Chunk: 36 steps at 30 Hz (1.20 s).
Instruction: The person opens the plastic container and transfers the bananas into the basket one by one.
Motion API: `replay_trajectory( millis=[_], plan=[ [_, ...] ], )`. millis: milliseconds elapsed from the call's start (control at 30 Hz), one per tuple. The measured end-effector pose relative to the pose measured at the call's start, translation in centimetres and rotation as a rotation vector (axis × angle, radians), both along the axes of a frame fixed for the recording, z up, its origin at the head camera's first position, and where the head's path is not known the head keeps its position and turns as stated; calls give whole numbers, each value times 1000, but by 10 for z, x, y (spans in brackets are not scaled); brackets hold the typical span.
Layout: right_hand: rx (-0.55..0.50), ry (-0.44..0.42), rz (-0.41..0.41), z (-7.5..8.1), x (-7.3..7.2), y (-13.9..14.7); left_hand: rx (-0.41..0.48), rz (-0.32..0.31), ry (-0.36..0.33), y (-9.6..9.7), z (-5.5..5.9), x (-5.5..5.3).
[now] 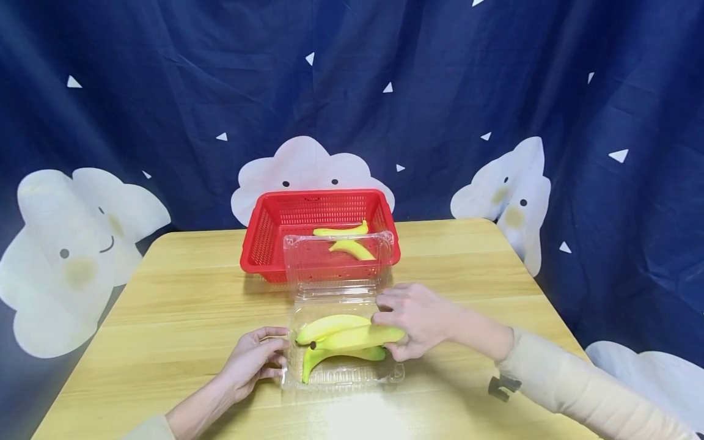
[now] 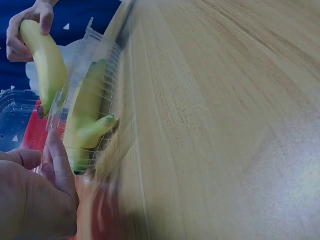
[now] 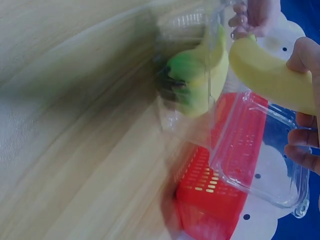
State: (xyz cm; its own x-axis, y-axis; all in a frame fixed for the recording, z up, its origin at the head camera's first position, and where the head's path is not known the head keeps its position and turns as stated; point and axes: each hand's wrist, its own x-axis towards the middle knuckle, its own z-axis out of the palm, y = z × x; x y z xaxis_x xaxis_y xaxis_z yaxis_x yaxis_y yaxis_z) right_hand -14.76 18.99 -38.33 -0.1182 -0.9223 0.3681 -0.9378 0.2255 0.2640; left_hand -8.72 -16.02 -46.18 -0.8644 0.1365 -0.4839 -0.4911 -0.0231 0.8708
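Note:
My right hand (image 1: 415, 321) grips a yellow banana (image 1: 357, 337) by one end, the thumb on one side and fingers on the other. The banana's dark-tipped end points left. It is held above a clear plastic clamshell box (image 1: 343, 382), where a yellow banana (image 1: 324, 327) and a greener banana (image 1: 330, 356) lie. In the left wrist view, the gripped banana (image 2: 47, 65) is outlined above the box's rim. My left hand (image 1: 250, 363) touches the box's left side with extended fingertips. The box's hinged lid (image 1: 294, 263) stands raised at the back.
Behind the box is a red plastic basket (image 1: 258, 235) with perforated walls. Inside it lie a yellow banana (image 1: 343, 231) and another banana (image 1: 352, 249), partly seen through the clear lid. The wooden table (image 1: 181, 305) ends at a dark blue curtain (image 1: 181, 73) with cloud prints.

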Motion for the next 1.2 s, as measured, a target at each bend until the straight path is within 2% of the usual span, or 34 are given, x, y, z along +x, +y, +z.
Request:
replay_trajectory(
  millis=[333, 767, 1200],
  plan=[
    [-20, 20, -32, 13, 1, 11, -3, 5, -3, 1, 0, 0],
    [-33, 46, -110, 22, 0, 32, -11, 4, -3, 1, 0, 0],
    [-72, 75, -152, 28, -3, 48, -12, 0, 1, 0, 0, 0]
  ],
)
